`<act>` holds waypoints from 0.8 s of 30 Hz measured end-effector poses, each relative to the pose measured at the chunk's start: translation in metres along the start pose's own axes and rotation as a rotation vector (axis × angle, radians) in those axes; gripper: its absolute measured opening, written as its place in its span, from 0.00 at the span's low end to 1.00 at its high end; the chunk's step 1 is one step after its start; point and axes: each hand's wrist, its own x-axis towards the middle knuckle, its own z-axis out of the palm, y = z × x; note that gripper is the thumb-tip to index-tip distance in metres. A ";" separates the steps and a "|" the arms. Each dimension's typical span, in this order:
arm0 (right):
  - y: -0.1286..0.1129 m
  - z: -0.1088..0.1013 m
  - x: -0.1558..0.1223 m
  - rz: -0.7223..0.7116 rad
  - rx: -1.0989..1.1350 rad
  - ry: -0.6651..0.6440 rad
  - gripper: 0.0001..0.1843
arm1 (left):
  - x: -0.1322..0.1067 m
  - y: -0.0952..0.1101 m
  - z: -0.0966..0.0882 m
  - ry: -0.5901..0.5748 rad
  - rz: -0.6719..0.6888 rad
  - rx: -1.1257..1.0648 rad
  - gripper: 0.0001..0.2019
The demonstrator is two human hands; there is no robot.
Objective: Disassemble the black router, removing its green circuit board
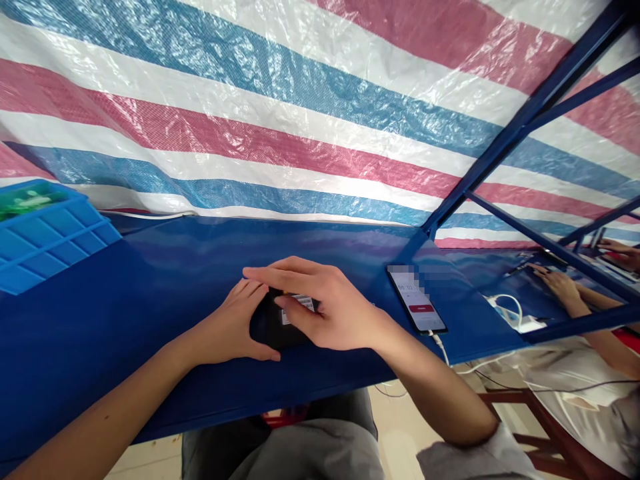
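A flat black box (273, 331) with a white barcode label (303, 303) lies on the blue tabletop, partly covered by my hands. My left hand (233, 325) curves round its left end, fingers by the far corner and thumb by the near edge. From the right, my right hand (330, 303) reaches over the box. Its thumb lies across the label while its fingers stretch along the far side, the fingertips close to those of my left hand. Both hands appear to hold the box. Its right end and the finger contacts are hidden.
A blue plastic bin (55, 233) with green contents stands at the left. To the right lies a phone (417, 300) with a white cable (440, 348). A blue metal frame (480, 163) rises beyond it, and another person's hand (560, 283) rests farther right.
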 end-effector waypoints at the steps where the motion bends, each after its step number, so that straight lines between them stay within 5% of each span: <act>1: 0.001 -0.001 0.000 -0.006 -0.014 0.013 0.22 | -0.001 0.001 0.001 0.006 0.001 -0.014 0.58; 5: 0.008 0.006 0.002 0.048 -0.224 0.156 0.10 | -0.001 0.006 -0.001 0.006 -0.012 -0.030 0.60; 8: 0.013 0.017 0.003 0.062 -0.291 0.243 0.10 | 0.000 0.008 -0.006 -0.013 -0.006 -0.017 0.54; 16: 0.003 0.010 0.004 -0.016 0.056 -0.004 0.30 | 0.001 0.009 -0.008 -0.041 -0.001 -0.013 0.57; 21: 0.006 0.010 0.009 0.025 -0.017 0.035 0.16 | 0.000 0.017 -0.012 -0.053 -0.045 -0.054 0.54; 24: 0.008 0.016 0.009 0.093 -0.130 0.117 0.16 | 0.002 0.022 -0.017 -0.070 -0.019 -0.048 0.53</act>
